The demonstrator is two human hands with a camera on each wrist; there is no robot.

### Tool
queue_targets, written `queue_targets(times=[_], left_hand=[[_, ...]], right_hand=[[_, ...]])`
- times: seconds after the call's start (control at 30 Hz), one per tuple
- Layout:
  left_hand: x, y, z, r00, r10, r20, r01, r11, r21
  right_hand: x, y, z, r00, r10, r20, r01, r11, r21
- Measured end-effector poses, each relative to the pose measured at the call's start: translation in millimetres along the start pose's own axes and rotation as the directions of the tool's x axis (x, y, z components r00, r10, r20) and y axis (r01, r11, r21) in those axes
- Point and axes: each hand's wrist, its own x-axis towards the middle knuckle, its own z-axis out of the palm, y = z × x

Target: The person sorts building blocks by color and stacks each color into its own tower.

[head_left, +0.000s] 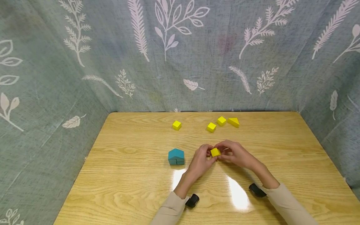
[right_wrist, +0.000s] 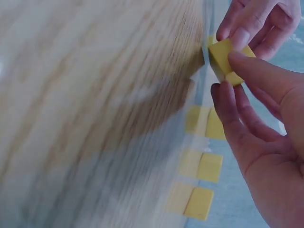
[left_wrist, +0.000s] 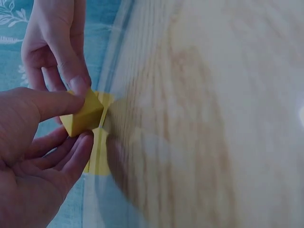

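Observation:
Both hands hold one small yellow block (head_left: 215, 152) close over the wooden table (head_left: 135, 187). The left hand (head_left: 200, 161) pinches it from the left, thumb across its near side. From the other side, the thumb and fingers of the right hand (head_left: 236, 153) grip it. In the left wrist view the block (left_wrist: 84, 114) shows tilted, with an edge facing the camera. The right wrist view has the right thumb on the block (right_wrist: 219, 54) and fingertips beneath it. Left of the hands stands a teal house-shaped group of blocks (head_left: 176, 157), a peaked piece over smaller ones.
Toward the back edge lie a yellow cube (head_left: 177, 125), two more yellow cubes, one nearer (head_left: 211, 127) and one behind it, and a yellow triangular block (head_left: 233, 122). A patterned grey-green curtain (head_left: 168, 93) hangs behind and at both sides of the table.

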Motion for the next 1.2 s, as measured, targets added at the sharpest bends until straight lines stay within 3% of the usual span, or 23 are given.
queue_targets(times=[0.23, 0.47, 0.77, 0.97, 1.2], left_hand=[[-7.8, 0.2, -1.9, 0.998, 0.056, 0.014, -0.057, 0.997, 0.059], [-15.0, -1.1, -4.9, 0.998, 0.045, 0.047, -0.049, 0.993, 0.105], [-18.3, -4.2, -7.0, 0.996, 0.042, 0.075, -0.048, 0.995, 0.082], [-19.6, -7.4, -8.0, 0.996, 0.028, 0.083, -0.032, 0.998, 0.046], [-19.9, -9.0, -6.6, 0.999, 0.034, 0.042, -0.034, 0.999, -0.004]], right_hand=[[-6.1, -7, 3, 1.000, -0.026, 0.016, 0.027, 0.998, -0.055], [-8.1, -9, 11, 0.989, -0.145, -0.006, 0.144, 0.986, -0.087], [-8.8, -10, 16, 0.983, -0.182, -0.002, 0.182, 0.983, -0.039], [-10.8, -9, 21, 0.986, -0.163, -0.017, 0.162, 0.986, -0.036], [-12.0, -8, 23, 0.998, -0.060, -0.016, 0.060, 0.997, 0.040]])
